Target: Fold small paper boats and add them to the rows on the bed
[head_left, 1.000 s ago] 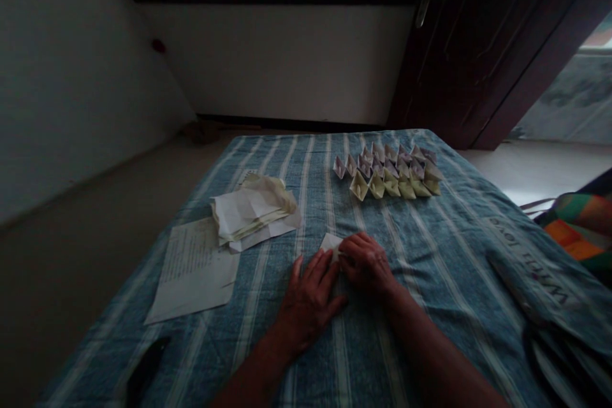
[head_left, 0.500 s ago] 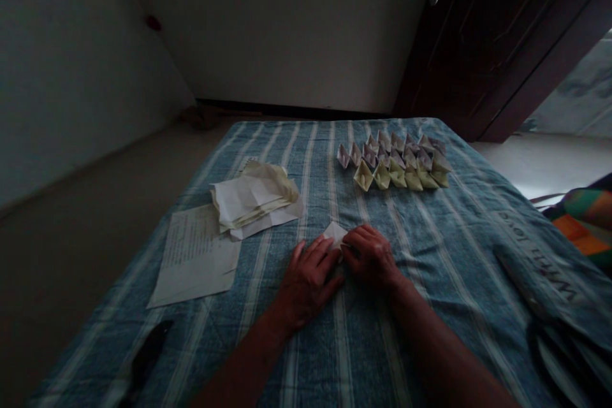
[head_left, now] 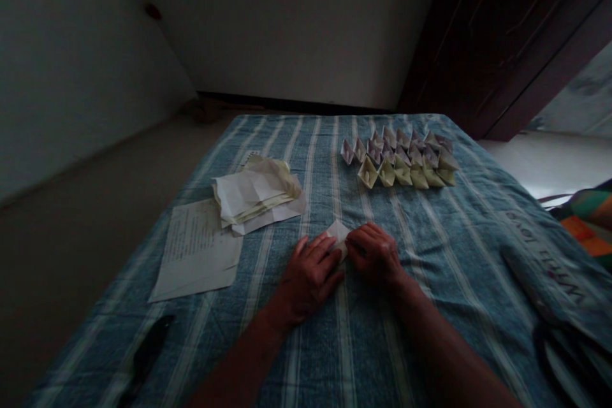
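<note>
Lower centre of frame, small white folded paper [head_left: 338, 230] shows more vs. 0.5s ago; bare left hand [head_left: 310, 275] part-open, pressing it; bare right hand [head_left: 375, 254] curled at R edge, pinch unclear. Prob. mid-fold.

Left hand [head_left: 308, 274] and right hand [head_left: 375, 252] touch a sheet [head_left: 338, 229]. From it, folded shapes [head_left: 402, 169] stand at one o'clock, scissors [head_left: 549, 320] at four.

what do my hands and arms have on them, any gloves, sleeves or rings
Both your left hand and your right hand are bare, with no gloves. No sleeves show on the visible forearms. I see no rings, watch or bracelet, though the picture is dim and small details could be lost.
</note>
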A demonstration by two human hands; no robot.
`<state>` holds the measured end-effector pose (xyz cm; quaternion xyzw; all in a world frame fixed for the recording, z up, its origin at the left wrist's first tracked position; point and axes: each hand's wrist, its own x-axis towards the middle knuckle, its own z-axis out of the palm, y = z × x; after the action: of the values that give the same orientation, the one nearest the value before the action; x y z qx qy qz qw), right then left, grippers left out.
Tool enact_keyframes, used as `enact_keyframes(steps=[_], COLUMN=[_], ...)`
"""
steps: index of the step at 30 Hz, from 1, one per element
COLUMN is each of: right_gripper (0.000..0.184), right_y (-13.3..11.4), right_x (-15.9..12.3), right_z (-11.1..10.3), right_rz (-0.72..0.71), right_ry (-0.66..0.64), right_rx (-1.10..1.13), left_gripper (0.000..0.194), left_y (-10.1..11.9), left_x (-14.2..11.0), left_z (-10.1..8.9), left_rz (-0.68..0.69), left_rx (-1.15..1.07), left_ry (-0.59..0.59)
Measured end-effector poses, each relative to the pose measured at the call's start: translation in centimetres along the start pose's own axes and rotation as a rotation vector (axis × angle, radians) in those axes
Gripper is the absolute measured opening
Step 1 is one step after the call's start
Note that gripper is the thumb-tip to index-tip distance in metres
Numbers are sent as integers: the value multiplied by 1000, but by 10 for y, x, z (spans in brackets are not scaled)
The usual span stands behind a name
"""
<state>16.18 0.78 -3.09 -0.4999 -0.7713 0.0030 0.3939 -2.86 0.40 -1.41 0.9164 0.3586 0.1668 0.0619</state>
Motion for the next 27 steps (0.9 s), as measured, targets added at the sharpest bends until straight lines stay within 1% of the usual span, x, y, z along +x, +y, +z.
enact_keyframes(steps=[6,9,12,20,27], right_gripper=[13,11,11,15,14], right_y=[2,4,6,7,5], right_x=[0,0,1,2,3], right_z=[0,0,0,0,-3], right_rz=[81,119,151,145,159], right_ry=[30,40,59,66,53], right_rx=[95,145,200,240,260], left_gripper=[26,29,31,20,20], left_y=[0,-1,-1,1,-3], left_x=[-2,-1,1,10,12], left_z=[3,4,3,0,1], left_rz=[1,-10,-14,-21,-30], left_rx=[-2,-15,-32,-64,-127], left_ry=[46,80,80,123,177])
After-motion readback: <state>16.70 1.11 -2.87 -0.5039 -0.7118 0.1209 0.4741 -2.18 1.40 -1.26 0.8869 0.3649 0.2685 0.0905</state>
